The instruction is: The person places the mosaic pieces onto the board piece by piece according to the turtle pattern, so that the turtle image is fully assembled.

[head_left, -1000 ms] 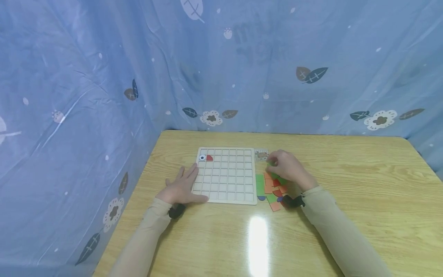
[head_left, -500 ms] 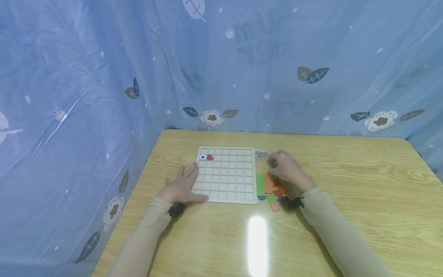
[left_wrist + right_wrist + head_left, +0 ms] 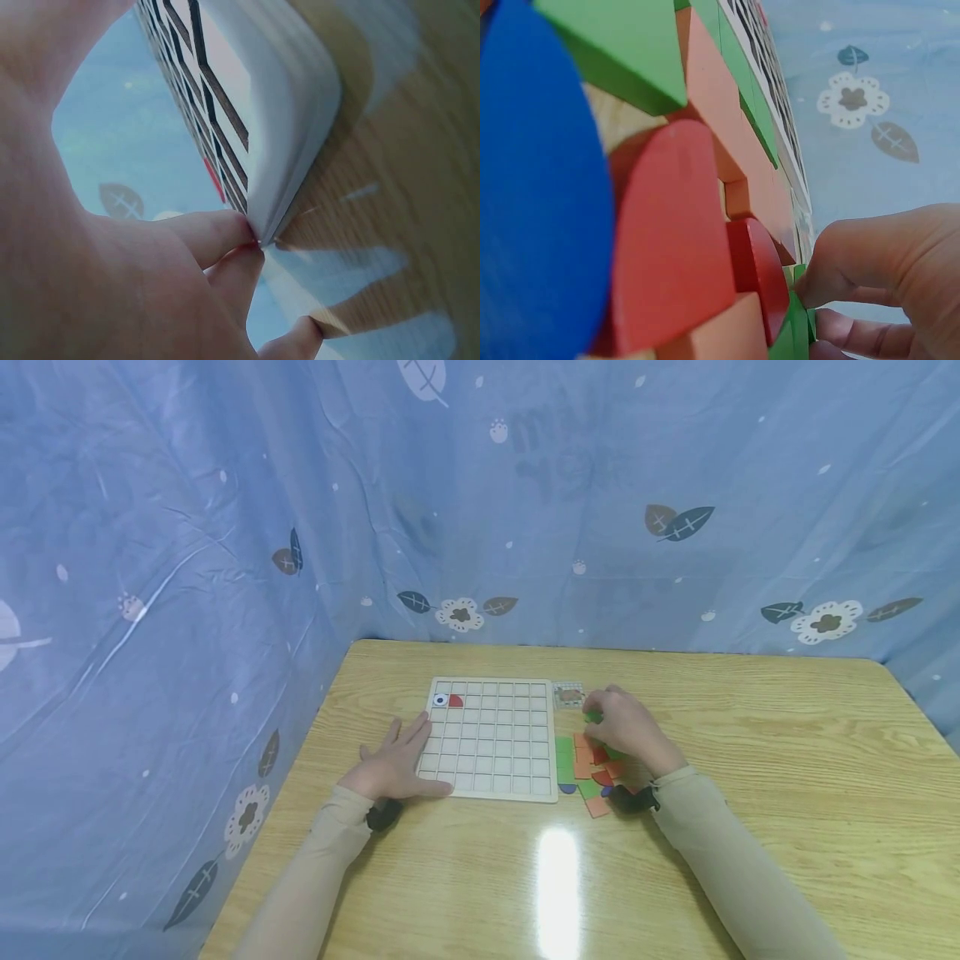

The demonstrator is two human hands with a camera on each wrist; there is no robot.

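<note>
Left of the frame's centre, the left hand (image 3: 393, 772) lay with its fingers spread, gripping nothing, its fingertips touching the left edge of the gridded board (image 3: 486, 746); the left wrist view showed that contact too. Near the board's upper left corner sat a white round piece (image 3: 440, 700) with an eye-like dot, and just right of it a red quarter-round piece (image 3: 456, 701).

Along the board's right side, pieces lay in a column running down the frame: a green strip (image 3: 566, 760) beside the rim, then orange pieces (image 3: 582, 764) and others partly overlapping. A small picture card (image 3: 569, 695) lay beside the board's upper right corner.

Just right of and below that card was the green piece (image 3: 593, 717), between the curled thumb and fingers of the right hand (image 3: 628, 725), which appeared to pinch it; whether it was lifted, and which way its long axis ran, could not be told. The board's cells lay to its left; the right hand was much the nearer, the left being across the board.

Against a second earlier, the right fingertips sat slightly farther right, showing more green between them; the left hand and board matched.
</note>
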